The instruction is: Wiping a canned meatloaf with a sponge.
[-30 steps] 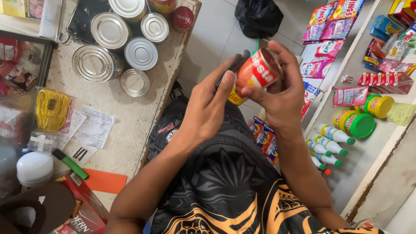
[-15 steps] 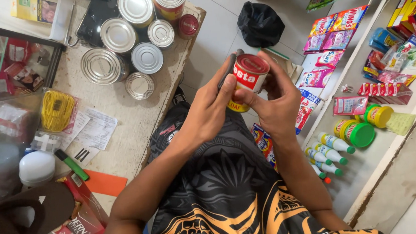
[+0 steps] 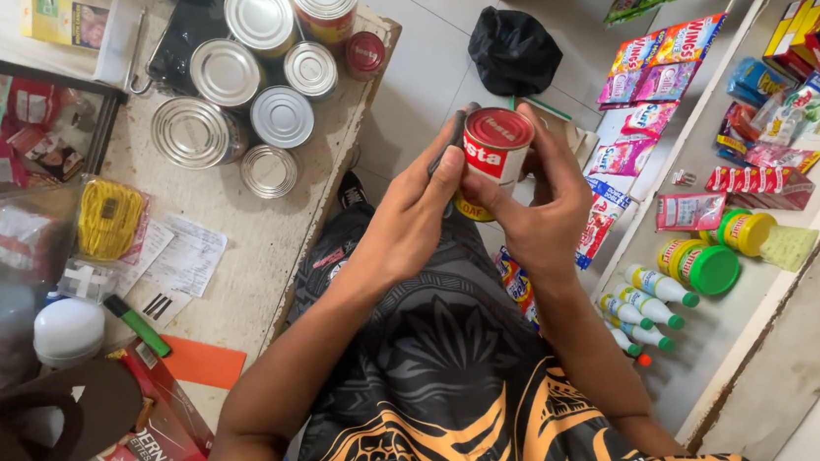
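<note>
Small red can with a red lid, held up over the person's lap, roughly mid-frame; long axis near upright, lid end tipped slightly toward the camera. Left hand closed on the can's left side, thumb across the label, fingers wrapped behind; right hand closed on its right side and back, so both grips are shut on the can and neither is nearer, the can sits between them. A yellow-labelled item shows just under the can, partly hidden, can't tell what it is. Left of the can: wooden bench carrying a cluster of silver tins, paper slips and a green marker. Beyond the can, a black bag on the floor. Right of the can: shelf with snack packets and green-lidded jars.
</note>
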